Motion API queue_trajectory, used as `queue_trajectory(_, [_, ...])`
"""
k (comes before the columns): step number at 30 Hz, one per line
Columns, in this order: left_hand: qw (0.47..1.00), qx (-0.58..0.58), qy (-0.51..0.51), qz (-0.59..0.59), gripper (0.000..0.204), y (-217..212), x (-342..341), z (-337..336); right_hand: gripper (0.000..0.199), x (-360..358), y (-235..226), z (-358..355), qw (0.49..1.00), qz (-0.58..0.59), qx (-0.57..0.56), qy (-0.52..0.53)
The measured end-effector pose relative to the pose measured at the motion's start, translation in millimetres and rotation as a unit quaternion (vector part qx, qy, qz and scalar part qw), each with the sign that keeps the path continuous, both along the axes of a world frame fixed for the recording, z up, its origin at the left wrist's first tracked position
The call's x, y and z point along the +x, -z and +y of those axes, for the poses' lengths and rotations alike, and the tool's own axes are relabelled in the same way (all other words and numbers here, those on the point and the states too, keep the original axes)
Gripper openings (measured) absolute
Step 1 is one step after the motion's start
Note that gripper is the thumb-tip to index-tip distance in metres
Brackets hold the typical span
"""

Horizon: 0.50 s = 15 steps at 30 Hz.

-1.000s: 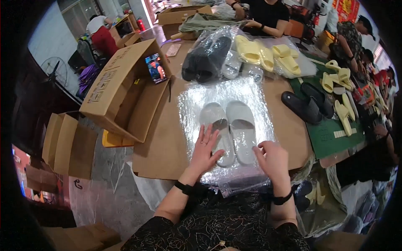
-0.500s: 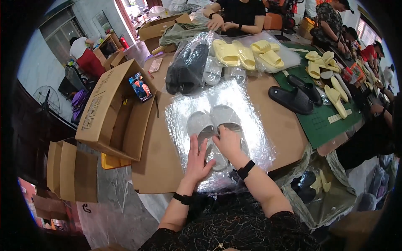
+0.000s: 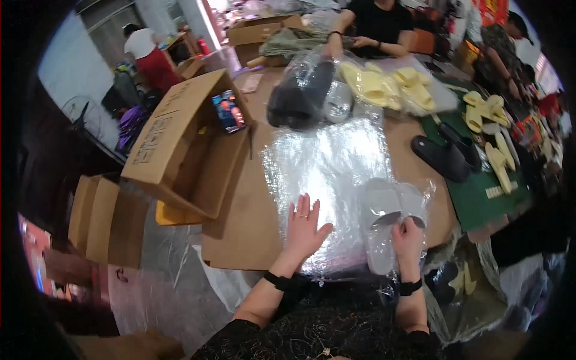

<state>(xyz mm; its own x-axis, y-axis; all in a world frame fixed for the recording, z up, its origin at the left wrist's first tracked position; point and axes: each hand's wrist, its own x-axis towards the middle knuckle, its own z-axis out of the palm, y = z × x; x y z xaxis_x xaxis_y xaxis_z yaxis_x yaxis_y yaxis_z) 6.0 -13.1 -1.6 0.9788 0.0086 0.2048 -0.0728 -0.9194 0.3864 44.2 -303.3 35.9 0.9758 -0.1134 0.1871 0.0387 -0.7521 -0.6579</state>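
Observation:
My left hand lies with fingers spread on a stack of shiny clear plastic bags. To its right, a pair of light grey slide slippers rests in a clear bag at the right edge of the stack. My right hand is closed on the right slipper near its strap opening; its fingertips are partly hidden. Beyond the stack lie bagged black slippers, a bagged grey slipper and bagged yellow slippers.
An open cardboard box stands left, a phone lit on its inner side. Loose black slippers and yellow slippers lie on a green mat. A lined bin holds slippers at lower right. A person works across the table.
The grey slippers have moved right, off the middle of the bag stack, with my right hand on them. My left hand now lies on the bare bags. The whole view has shifted.

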Motion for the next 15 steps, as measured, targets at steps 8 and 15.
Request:
queue_trajectory(8, [1.0,-0.017,-0.02,0.012,0.073,-9.8,-12.0,18.3,0.028,-77.1,19.0,-187.6,0.94,-0.038,0.002,0.34])
queue_trajectory(15, [1.0,-0.005,0.011,-0.023,0.071,-4.0,-3.0,5.8,0.031,-136.6,116.2,-365.3,0.788,0.267,-0.189,0.522])
